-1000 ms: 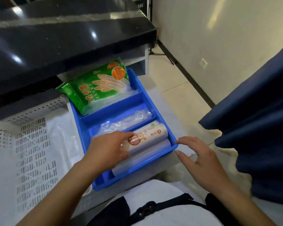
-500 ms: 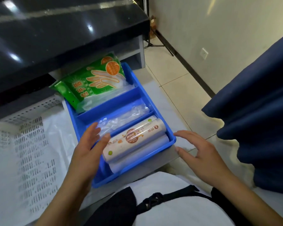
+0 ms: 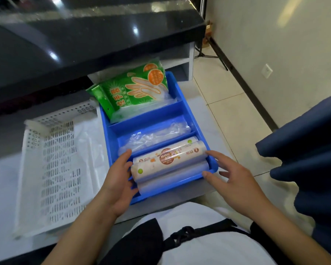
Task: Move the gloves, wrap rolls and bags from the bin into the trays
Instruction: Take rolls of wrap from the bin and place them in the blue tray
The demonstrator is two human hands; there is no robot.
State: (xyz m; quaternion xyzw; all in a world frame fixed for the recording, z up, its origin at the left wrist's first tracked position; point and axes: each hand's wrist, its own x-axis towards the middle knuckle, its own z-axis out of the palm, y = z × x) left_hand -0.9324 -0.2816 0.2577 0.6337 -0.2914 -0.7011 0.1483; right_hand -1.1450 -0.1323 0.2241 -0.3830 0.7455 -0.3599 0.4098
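Wrap rolls lie in the blue tray's nearest compartment. Your left hand cups their left end, fingers spread; your right hand, open, touches the right end. Glove packs fill the far compartment, clear bags the middle.

One head-worn view looks steeply forward and down from close above the surface. The blue tray sits at centre, a white bin at left, tiled floor at right, and the wearer's torso near.
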